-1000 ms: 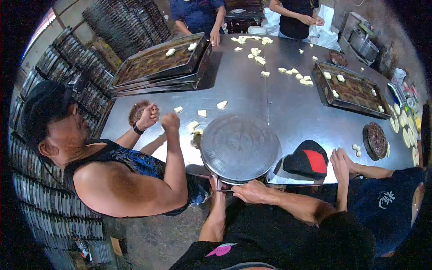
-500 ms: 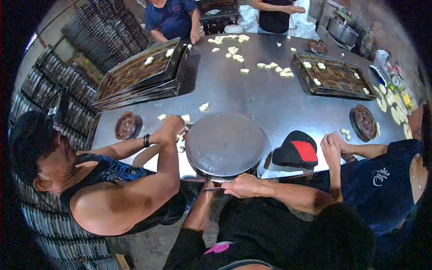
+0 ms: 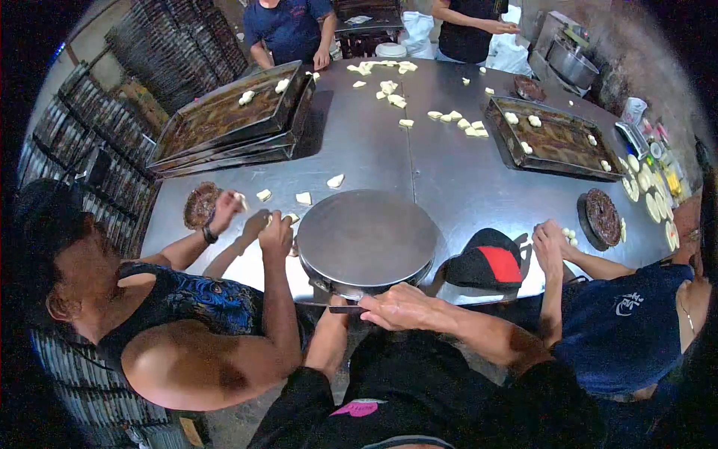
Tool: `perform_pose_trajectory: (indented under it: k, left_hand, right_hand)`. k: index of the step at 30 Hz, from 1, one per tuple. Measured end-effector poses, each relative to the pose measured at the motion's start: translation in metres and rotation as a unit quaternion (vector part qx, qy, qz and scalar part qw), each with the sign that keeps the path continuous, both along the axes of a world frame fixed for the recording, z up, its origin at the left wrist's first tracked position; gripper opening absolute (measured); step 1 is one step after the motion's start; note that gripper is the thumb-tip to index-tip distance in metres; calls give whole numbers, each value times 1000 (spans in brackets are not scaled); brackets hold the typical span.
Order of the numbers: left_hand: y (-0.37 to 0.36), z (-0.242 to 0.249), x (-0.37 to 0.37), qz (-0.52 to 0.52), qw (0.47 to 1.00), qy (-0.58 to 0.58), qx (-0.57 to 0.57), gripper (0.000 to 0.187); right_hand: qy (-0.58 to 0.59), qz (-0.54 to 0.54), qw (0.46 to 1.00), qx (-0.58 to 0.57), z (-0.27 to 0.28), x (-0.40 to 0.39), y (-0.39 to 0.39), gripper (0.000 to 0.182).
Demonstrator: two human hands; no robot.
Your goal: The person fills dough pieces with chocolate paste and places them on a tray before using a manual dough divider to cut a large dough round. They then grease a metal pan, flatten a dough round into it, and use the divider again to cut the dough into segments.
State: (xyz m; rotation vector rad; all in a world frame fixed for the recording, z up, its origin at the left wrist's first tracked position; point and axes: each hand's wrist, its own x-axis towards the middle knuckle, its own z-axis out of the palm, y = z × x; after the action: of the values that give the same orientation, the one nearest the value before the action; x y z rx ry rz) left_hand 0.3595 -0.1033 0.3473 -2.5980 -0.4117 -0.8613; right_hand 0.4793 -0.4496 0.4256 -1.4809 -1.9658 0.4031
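Note:
A wide round metal pan-like piece (image 3: 366, 236) with a flat grey top sits at the near table edge, right in front of me. My right hand (image 3: 400, 307) is closed at its near rim, around a flat dark metal bar (image 3: 345, 308) that sticks out to the left. Just below that bar is my left hand (image 3: 336, 318), reaching up under the round piece; its fingers are hidden. To the right of the round piece lies a black and red cap (image 3: 490, 258). Small pale dough pieces (image 3: 303, 198) lie beyond it on the left.
Co-workers stand left (image 3: 202, 322), right (image 3: 628, 314) and at the far side of the metal table (image 3: 359, 157). Stacked trays (image 3: 224, 120) stand at the far left, another tray (image 3: 553, 138) at the right. Brown bowls (image 3: 598, 217) and dough pieces (image 3: 471, 129) are spread about.
The left co-worker's hands have moved apart, one toward the brown bowl with a pale piece. The round piece and my hands appear slightly further left and lower in view.

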Motion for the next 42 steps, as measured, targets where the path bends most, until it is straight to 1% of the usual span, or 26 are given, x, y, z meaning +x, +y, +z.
perform_pose_trajectory:
  k: [1, 2, 3, 4, 7, 9, 11, 12, 13, 14, 15, 16, 19, 20, 21, 22, 23, 24, 25, 26, 35, 36, 38, 39, 41, 42]
  left_hand:
    - [8, -3, 7, 135, 983, 92, -82, 18]
    - [14, -7, 11, 267, 932, 182, -164, 16]
    - [41, -32, 8, 214, 907, 314, 184, 18]
    - [62, -53, 2, 220, 909, 307, 178, 18]
    - [77, -83, 3, 150, 961, 231, 2, 23]
    - [26, -128, 40, 98, 973, 174, -116, 27]
    - [-43, -148, 124, 42, 967, 106, -226, 31]
    - [-73, -169, 135, 11, 957, 76, -279, 32]
    - [-100, -170, 189, -21, 943, 46, -329, 34]
    - [-98, -180, 189, -54, 925, 16, -377, 36]
    - [-142, -86, 162, 51, 976, -16, -211, 35]
    - [-143, -77, 157, 38, 971, 0, -234, 41]
    - [-151, -78, 175, 23, 963, -55, -263, 33]
    - [-153, -70, 181, -38, 887, -43, -458, 39]
    - [-158, -64, 188, -96, 769, -28, -631, 46]
    - [-162, -64, 197, -218, 666, -117, -704, 46]
    - [-168, -69, 191, -237, 412, -133, -870, 43]
    - [-180, -33, 178, -234, 119, -138, -955, 43]
    - [-179, -35, 186, -276, 40, -145, -949, 47]
    - [-183, -38, 190, -276, 38, -145, -950, 47]
    - [-235, -32, 222, -236, 415, -302, -825, 43]
    - [-223, -49, 218, -91, 504, -133, -848, 39]
    - [-230, -93, 210, -23, 630, -102, -769, 40]
    - [-230, -85, 200, -19, 630, -104, -769, 40]
    - [-232, -48, 175, -33, 717, 77, -692, 44]
    - [-232, -43, 176, -33, 717, 77, -692, 44]
  right_hand:
    - [-1, -10, 1000, 0, 3, 2, 2, 25]
    - [-1, -17, 1000, -3, 5, 3, 2, 25]
    - [-8, -14, 1000, 7, 6, 5, 6, 26]
    - [-8, -11, 1000, -9, 11, 9, 6, 26]
    - [-32, -22, 999, 1, 32, 23, 11, 29]
    - [-52, -53, 997, -34, 63, 35, 16, 31]
    - [-89, -104, 990, -34, 90, 57, 30, 36]
    - [-100, -128, 987, 5, 96, 75, 42, 40]
    - [-114, -155, 981, 37, 111, 91, 51, 39]
    - [-130, -216, 967, -39, 134, 101, 58, 38]
    - [-115, -215, 970, -16, 139, 118, 67, 39]
    - [-96, -205, 974, -17, 145, 129, 73, 39]
    - [-64, -199, 978, -15, 142, 137, 75, 40]
    - [-43, -211, 976, -6, 137, 131, 72, 39]
    - [-22, -223, 974, 3, 131, 125, 69, 39]
    - [-11, -225, 974, 26, 120, 121, 66, 41]
    - [-6, -226, 974, 27, 111, 115, 63, 40]
    - [-3, -228, 973, 29, 106, 110, 59, 40]
    - [-14, -241, 970, 0, 103, 105, 55, 38]
    - [-14, -238, 971, 31, 89, 104, 53, 39]
    - [78, -286, 951, 91, 80, 126, 35, 27]
    - [77, -282, 952, 89, 84, 133, 37, 27]
    - [144, -320, 934, 71, 87, 145, 37, 27]
    - [146, -317, 935, 68, 85, 149, 36, 27]
    - [180, -331, 924, 67, 81, 156, 35, 24]
    - [181, -331, 924, 67, 82, 154, 34, 24]
